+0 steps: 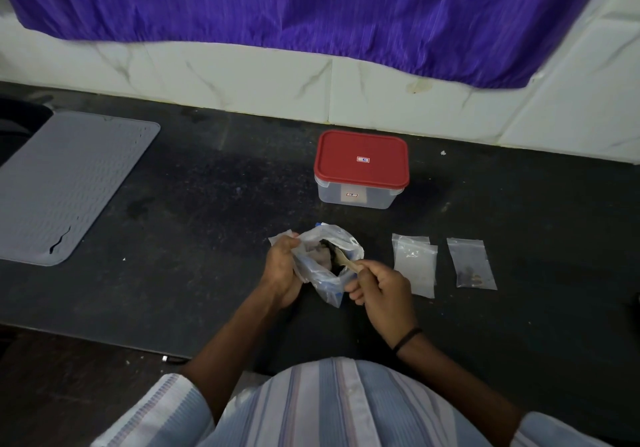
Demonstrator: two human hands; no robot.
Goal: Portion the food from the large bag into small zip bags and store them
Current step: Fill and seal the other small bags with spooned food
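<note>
Striped shirt [332, 408] fills the near edge. On the dark bench [194, 211], the left hand [282, 270] grips the large bag's [329, 266] rim, fingers curled round the plastic to hold its mouth open; the right hand [381, 287] pinches a spoon [349, 263] dipped inside. Small bags [415, 264] lie just right, the red-lidded box [362, 169] beyond. Should the rim slip or the spoon tilt, food could spill onto the bench.

Large bag [323, 266] contents dark, unclear; spoon [349, 266] bowl hidden inside.
</note>
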